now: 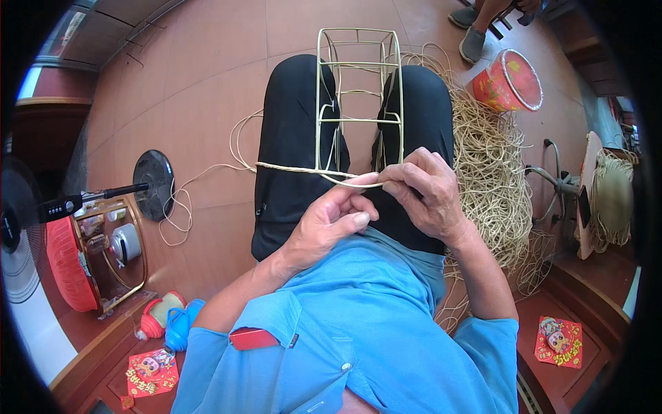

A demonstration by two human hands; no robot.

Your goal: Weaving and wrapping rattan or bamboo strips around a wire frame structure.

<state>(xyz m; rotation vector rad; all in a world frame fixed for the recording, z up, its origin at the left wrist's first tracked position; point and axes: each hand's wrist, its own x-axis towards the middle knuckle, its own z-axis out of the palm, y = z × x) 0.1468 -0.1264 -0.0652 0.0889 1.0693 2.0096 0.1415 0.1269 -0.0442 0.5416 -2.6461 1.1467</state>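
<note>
A box-shaped frame of thin, pale gold rods (360, 121) stands between my knees, its near end toward me. Pale yellow cord (293, 168) runs across the frame's near end from the left, twisted or doubled over my left thigh, then loops toward my hands. With thumb and fingers, my right hand (427, 190) pinches this cord at the frame's near right corner. Beside it, my left hand (334, 217) has its index finger stretched along the cord, while the thumb stands apart and the other fingers curl loosely. Its index fingertip is close to my right fingers.
A large heap of loose cord (493, 172) lies right of my leg, by a red bucket (510, 83). At left stand a fan with a round black base (153, 185) and a red heater-like appliance (72, 265). Another person's shoes (472, 45) show at the top right.
</note>
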